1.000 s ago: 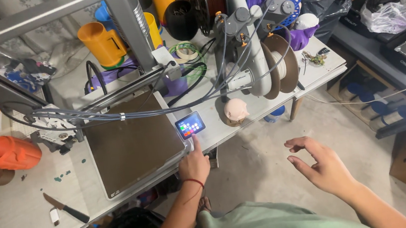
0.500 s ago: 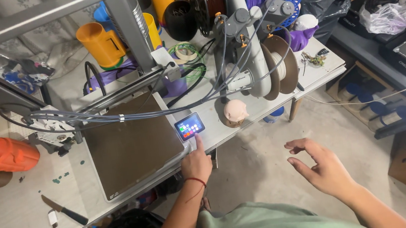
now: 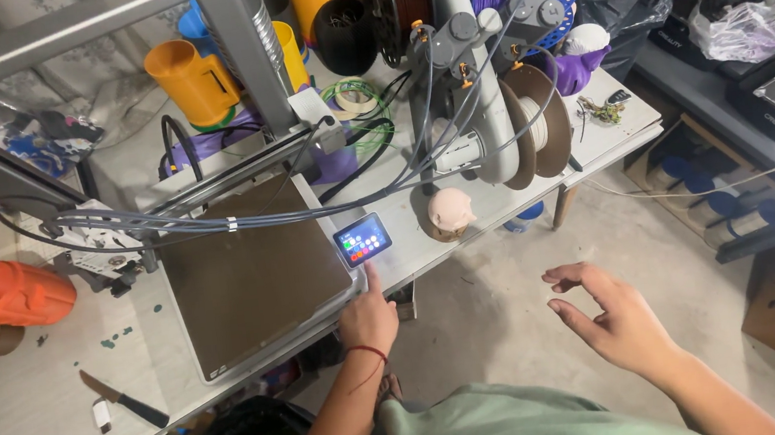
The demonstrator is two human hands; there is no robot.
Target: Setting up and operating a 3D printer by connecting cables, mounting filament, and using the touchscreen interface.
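Cluttered white worktable fills the frame's left; left hand at centre, index finger extended, touches the printer's small screen; right hand hovers lower right, fingers apart.

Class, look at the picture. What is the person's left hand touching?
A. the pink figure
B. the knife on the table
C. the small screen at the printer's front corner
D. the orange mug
C: the left hand has its index finger stretched up to the lower edge of the small screen, while the knife, orange mug and pink figure lie apart from it.
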